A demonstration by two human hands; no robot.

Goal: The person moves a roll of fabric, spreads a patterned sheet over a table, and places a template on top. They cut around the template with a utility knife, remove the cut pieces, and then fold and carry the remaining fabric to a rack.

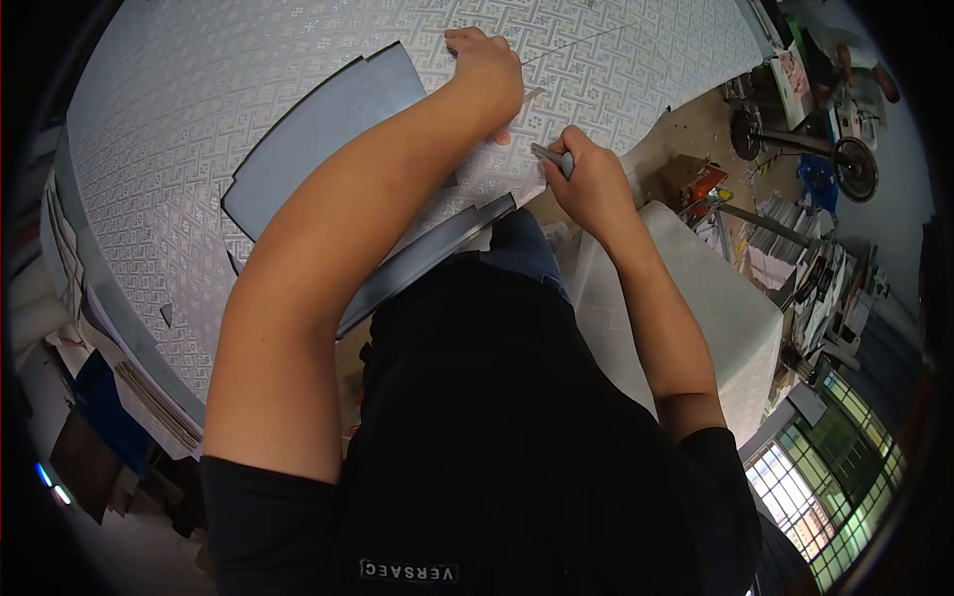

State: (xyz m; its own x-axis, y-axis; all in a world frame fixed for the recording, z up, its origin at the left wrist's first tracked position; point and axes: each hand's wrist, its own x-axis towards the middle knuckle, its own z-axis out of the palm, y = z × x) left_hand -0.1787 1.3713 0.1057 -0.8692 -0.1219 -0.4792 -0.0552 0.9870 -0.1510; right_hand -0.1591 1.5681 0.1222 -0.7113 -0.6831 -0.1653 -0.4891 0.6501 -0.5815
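My left hand lies on a large silvery-white patterned sheet, its fingers stretched out and the thumb set apart. In my right hand is a grey utility knife, held low over the same sheet with its front end pointing toward my left hand. A thin dark line crosses the pattern beyond my left hand. Under my left forearm, partly hidden, rests a blue-grey curved panel with dark edges. A second narrow grey panel lies along the near edge, against my body.
A pale covered surface stands at my right. Past it are stacked papers, a cardboard box and a metal stand with round dark discs. Folded sheets and boards crowd the left side. A barred window shows at lower right.
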